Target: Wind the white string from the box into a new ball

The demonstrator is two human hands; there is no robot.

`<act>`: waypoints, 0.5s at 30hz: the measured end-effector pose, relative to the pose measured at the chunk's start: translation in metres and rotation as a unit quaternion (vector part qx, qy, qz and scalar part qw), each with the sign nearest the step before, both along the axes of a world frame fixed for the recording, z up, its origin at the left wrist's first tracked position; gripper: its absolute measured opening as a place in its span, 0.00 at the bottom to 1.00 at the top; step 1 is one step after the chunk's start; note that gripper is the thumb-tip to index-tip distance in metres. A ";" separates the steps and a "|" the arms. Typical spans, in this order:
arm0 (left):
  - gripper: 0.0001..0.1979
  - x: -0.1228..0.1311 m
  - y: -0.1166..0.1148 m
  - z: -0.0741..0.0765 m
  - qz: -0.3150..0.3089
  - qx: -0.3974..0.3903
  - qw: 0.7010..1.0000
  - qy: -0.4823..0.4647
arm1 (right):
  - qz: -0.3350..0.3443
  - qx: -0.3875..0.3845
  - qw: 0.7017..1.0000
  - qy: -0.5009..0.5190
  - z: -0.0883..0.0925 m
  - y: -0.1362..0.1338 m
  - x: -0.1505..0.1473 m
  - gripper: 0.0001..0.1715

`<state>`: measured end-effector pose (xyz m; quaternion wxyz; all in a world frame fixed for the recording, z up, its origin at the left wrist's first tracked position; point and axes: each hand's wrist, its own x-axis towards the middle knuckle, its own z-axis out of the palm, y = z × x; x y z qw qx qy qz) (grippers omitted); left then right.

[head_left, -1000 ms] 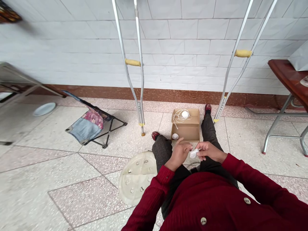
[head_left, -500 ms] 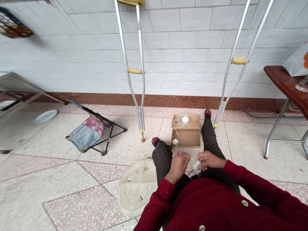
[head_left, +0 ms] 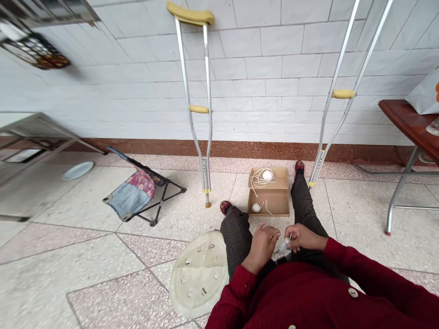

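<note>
I sit on the floor with my legs stretched out. My left hand (head_left: 262,242) and my right hand (head_left: 302,237) are close together above my lap, both with fingers curled in a pinch around a small white object (head_left: 285,243) between them. A thin white string seems to run from it. Between my legs lies an open cardboard box (head_left: 274,201) holding a white ball of string (head_left: 267,174), loose string and a small white spool (head_left: 256,207).
A round pale tray (head_left: 199,274) with several small pieces lies by my left leg. Two crutches (head_left: 200,109) (head_left: 338,93) lean on the tiled wall. A folding stool (head_left: 137,192) and a plate (head_left: 78,171) are left; a brown table (head_left: 409,123) stands right.
My hands have sunk lower toward my lap and the view has tilted up. The small white object stays pinched between both hands.
</note>
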<state>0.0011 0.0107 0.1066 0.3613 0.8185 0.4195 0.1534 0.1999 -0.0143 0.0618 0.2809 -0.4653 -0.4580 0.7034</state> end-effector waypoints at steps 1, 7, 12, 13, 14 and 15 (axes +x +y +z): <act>0.16 -0.004 0.002 0.000 0.001 0.002 1.000 -0.004 | 0.021 -0.016 0.999 0.027 0.002 -0.006 -0.003 0.22; 0.17 0.003 -0.001 -0.016 0.027 -0.079 0.995 -0.047 | -0.078 -0.029 0.990 0.115 0.034 -0.008 -0.009 0.20; 0.18 0.012 -0.012 -0.022 0.055 -0.107 0.991 -0.060 | -0.157 -0.035 0.981 0.106 0.035 -0.002 -0.009 0.20; 0.18 0.012 -0.014 -0.022 0.053 -0.112 0.991 -0.060 | -0.179 -0.030 0.978 0.099 0.033 0.001 -0.009 0.20; 0.19 0.012 -0.015 -0.021 0.049 -0.116 0.990 -0.056 | -0.200 -0.021 0.975 0.092 0.031 0.004 -0.010 0.20; 0.19 0.011 -0.016 -0.020 0.044 -0.118 0.991 -0.051 | -0.217 -0.009 0.973 0.082 0.029 0.007 -0.011 0.21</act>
